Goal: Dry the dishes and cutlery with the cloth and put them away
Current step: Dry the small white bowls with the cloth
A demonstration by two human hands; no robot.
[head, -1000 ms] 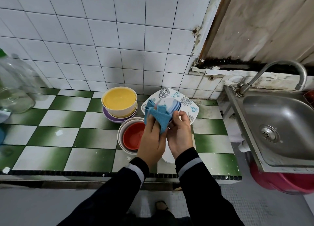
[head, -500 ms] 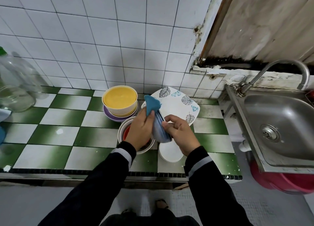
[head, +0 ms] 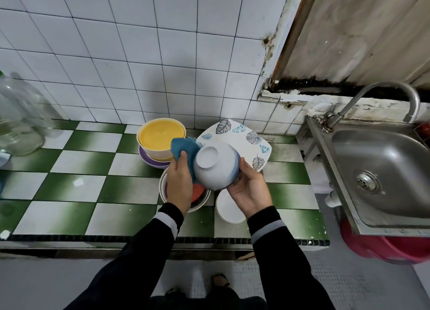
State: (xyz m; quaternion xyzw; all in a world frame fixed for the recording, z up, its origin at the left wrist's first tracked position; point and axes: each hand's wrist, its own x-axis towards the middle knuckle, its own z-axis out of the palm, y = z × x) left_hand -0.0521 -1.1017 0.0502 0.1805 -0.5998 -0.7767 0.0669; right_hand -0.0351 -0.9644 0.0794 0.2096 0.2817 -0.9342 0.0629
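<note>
A white bowl with a blue band is turned bottom-up towards me above the counter, and my right hand grips it from below and from the right. Against the bowl's left side my left hand holds a blue cloth. Under my hands sit a white bowl with a red one inside and a white dish. A leaf-patterned square plate lies behind the bowl. A yellow bowl is stacked on a purple one.
The green-and-white checked counter ends in a dark front edge. Clear plastic bottles stand at the far left. A steel sink with a curved tap is on the right, above a red basin.
The bowl has turned so that its base faces me. My right hand has moved under it, and the cloth has shifted from over the bowl to its left side.
</note>
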